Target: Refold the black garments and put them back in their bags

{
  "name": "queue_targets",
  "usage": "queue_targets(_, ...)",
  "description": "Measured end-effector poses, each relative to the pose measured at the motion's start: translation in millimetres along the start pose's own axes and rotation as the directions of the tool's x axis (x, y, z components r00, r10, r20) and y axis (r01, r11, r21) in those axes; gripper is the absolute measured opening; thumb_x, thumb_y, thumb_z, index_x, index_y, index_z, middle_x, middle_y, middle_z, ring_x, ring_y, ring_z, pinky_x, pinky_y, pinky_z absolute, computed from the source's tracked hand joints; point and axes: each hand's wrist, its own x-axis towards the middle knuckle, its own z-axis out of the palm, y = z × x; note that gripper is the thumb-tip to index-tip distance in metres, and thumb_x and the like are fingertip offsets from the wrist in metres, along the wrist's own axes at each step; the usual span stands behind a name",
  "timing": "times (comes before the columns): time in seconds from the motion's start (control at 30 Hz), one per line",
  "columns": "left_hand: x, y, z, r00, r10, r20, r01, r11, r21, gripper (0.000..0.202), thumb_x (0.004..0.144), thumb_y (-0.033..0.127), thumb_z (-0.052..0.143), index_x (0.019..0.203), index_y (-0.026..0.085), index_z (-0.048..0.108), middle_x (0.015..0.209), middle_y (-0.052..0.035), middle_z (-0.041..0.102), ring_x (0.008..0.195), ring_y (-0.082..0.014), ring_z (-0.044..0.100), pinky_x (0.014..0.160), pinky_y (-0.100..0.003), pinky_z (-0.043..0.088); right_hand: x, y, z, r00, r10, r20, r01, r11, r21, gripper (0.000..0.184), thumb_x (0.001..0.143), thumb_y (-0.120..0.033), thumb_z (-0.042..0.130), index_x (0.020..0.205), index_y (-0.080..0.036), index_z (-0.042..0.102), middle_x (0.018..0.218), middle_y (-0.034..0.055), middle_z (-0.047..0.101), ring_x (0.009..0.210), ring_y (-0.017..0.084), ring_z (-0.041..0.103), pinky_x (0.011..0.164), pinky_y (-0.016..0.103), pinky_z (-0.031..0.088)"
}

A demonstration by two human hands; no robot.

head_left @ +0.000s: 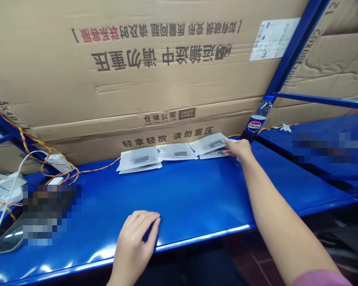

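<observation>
Corrugated brown cardboard carton (pixel 167 79), printed in Chinese, fills the background behind a glossy blue steel desk (pixel 197 198). Far left, twisted red-and-yellow wires (pixel 26 135) run near a white power strip (pixel 58 163). My left grip (pixel 135 242) lies at the desk's near edge, fingers loosely together, holding nothing. Mid-desk, a row of flat translucent plastic packets (pixel 176 151), each showing a dark item inside, sits along the carton's foot, ends overlapping. My right grip (pixel 238 151) reaches across, fingers together, tips at the right end of the rightmost packet (pixel 209 143); pinching or merely touching, I cannot tell. Step in hand: work at that end of the row. Just beyond stands a Pepsi bottle (pixel 259 117) by a blue steel upright (pixel 295 51).
</observation>
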Motion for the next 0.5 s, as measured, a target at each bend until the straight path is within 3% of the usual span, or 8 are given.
queue_targets(0.07,0.3,1.1,-0.5,1.000,-0.014,-0.003,0.014,1.000,-0.015,0.014,0.101,0.020,0.064,0.102,0.024,0.078,0.094,-0.0047,0.082,0.085,-0.0215,0.076,0.078,-0.034,0.062,-0.8,-3.5,7.4,0.995,0.095,-0.027,-0.091,0.991,0.099,0.041,0.103,-0.040,0.068,0.137,-0.018,0.064,0.136,0.0115,0.066,0.115,0.026,0.069,0.096,0.048,0.061)
queue_targets(0.13,2.0,1.9,-3.1,0.999,-0.045,0.027,0.047,0.996,-0.071,0.015,0.101,0.022,0.064,0.098,0.024,0.079,0.093,-0.0042,0.082,0.084,-0.0213,0.077,0.077,-0.033,0.063,-3.1,-12.3,11.1,0.996,0.078,-0.051,-0.066,0.976,0.209,0.038,0.104,-0.040,0.067,0.135,-0.018,0.064,0.131,0.0111,0.068,0.110,0.024,0.071,0.092,0.045,0.063)
queue_targets(0.27,18.4,1.7,-19.6,0.975,-0.170,0.145,0.197,0.961,-0.197,0.018,0.101,0.027,0.065,0.093,0.026,0.082,0.090,-0.0011,0.083,0.080,-0.0188,0.079,0.074,-0.028,0.064,-15.4,-39.2,13.2,0.997,-0.075,0.004,0.068,0.920,0.386,0.017,0.104,-0.034,0.063,0.113,-0.020,0.059,0.101,0.0074,0.074,0.089,0.019,0.075,0.078,0.034,0.064)
queue_targets(0.33,37.5,-0.2,-31.6,0.973,-0.198,0.122,0.219,0.956,-0.194,0.016,0.101,0.029,0.067,0.098,0.026,0.082,0.093,-0.0008,0.084,0.080,-0.0185,0.079,0.075,-0.028,0.064,-28.3,-53.3,18.4,0.980,-0.170,0.102,0.106,0.886,0.451,0.020,0.097,-0.036,0.069,0.102,-0.022,0.056,0.093,0.0048,0.075,0.083,0.019,0.076,0.072,0.033,0.063)
queue_targets(0.43,79.3,-9.9,-42.1,0.983,-0.179,0.025,0.181,0.973,-0.141,0.019,0.099,0.034,0.068,0.108,0.024,0.081,0.103,-0.0033,0.084,0.087,-0.0201,0.077,0.085,-0.033,0.064,-60.4,-68.4,39.5,0.902,-0.239,0.359,0.038,0.873,0.486,0.035,0.085,-0.047,0.078,0.095,-0.022,0.056,0.081,0.0004,0.073,0.067,0.017,0.071,0.058,0.027,0.057)
queue_targets(0.5,109.3,-22.7,-36.9,0.989,-0.144,-0.023,0.142,0.987,-0.081,0.026,0.098,0.038,0.067,0.114,0.022,0.079,0.114,-0.0062,0.082,0.101,-0.0241,0.076,0.097,-0.039,0.060,-88.9,-72.0,61.5,0.778,-0.242,0.579,-0.052,0.895,0.444,0.042,0.080,-0.056,0.080,0.092,-0.022,0.057,0.069,-0.0042,0.067,0.055,0.013,0.061,0.049,0.023,0.048)
